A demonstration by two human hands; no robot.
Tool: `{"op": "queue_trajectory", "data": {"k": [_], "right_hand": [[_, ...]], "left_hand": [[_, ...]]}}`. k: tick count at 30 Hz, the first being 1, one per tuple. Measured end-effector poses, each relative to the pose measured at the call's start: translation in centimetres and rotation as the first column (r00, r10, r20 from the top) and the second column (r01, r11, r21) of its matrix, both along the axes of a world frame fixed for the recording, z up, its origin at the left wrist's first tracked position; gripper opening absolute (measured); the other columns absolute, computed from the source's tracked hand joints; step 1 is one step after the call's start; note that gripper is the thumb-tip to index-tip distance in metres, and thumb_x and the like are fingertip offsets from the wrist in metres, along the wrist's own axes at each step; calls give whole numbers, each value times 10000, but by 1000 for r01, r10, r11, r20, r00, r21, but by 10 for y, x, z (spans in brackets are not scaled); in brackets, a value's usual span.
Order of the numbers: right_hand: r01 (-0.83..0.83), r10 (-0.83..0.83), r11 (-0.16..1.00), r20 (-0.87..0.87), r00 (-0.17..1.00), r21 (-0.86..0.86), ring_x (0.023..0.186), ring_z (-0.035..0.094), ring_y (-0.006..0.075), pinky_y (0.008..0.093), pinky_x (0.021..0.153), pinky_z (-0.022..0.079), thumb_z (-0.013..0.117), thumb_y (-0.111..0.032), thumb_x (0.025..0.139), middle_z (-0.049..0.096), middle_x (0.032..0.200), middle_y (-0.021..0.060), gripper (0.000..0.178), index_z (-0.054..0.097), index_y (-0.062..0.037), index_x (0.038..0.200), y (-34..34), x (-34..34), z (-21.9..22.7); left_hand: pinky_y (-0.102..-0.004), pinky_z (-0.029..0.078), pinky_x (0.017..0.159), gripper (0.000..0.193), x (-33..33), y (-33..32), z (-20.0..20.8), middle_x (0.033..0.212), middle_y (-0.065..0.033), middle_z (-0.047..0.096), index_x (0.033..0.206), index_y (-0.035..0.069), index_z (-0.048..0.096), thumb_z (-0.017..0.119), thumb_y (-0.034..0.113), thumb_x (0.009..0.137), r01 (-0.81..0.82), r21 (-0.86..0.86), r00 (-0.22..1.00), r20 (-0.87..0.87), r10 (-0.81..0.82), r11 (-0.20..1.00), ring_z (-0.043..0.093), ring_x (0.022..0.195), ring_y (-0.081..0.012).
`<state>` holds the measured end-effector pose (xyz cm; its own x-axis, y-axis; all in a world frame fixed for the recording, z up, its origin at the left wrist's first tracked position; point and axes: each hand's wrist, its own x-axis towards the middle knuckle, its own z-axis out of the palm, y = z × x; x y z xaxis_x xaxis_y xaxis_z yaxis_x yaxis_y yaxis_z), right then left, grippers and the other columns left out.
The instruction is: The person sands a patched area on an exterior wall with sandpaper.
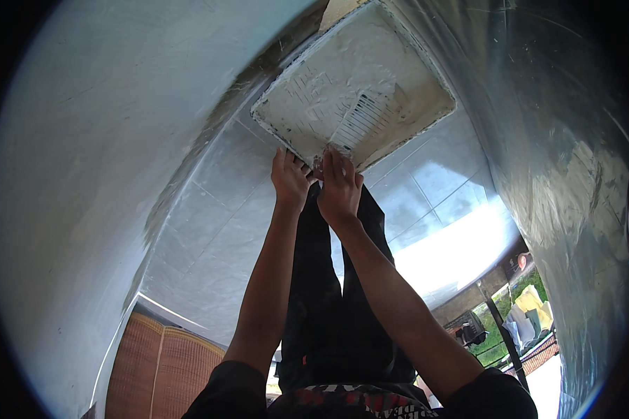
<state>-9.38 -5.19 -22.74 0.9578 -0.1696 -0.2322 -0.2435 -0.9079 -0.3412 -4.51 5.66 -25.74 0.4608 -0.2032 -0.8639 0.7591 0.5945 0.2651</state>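
Observation:
A shallow rectangular tray [426,124] with a whitish, paint-like coating lies on the floor ahead of me, turned with one corner toward me. A patch of dark parallel ridges [365,115] shows on its inside face. At that near corner my right hand [340,192] is closed, fingers bent down at the rim. Something small and partly see-through sits at its fingertips; its kind cannot be made out. Just left of it, my left hand [290,183] is beside the tray's near-left rim, fingers apart and partly curled. Whether it touches the rim is unclear.
A smooth pale wall [112,153] curves up on the left. Clear plastic sheeting [559,174] with whitish smears hangs on the right. Grey floor tiles [210,209] lie beneath, bright with sunlight at right. A brown woven panel [157,363] stands lower left.

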Motion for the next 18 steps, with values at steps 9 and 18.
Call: {"op": "queue_trajectory", "data": {"k": [9,18], "right_hand": [[104,-157,980,347,924,168,1115,613,295,447,937,452,627,48,818,693,1146,67,454,651,-123,1238,-53,98,19],[-28,14,996,159,987,85,1087,596,286,456,907,444,650,23,786,664,1221,67,439,639,-102,1207,2,38,4]], "left_hand": [[-615,201,1156,807,1,8,8,1557,-166,351,1568,106,275,369,645,974,-21,-61,1000,-13,20,998,328,1446,-348],[-622,140,1199,905,2,11,1,1646,-199,175,1614,92,132,345,682,962,45,-113,998,52,-39,993,136,1534,-383]]}}
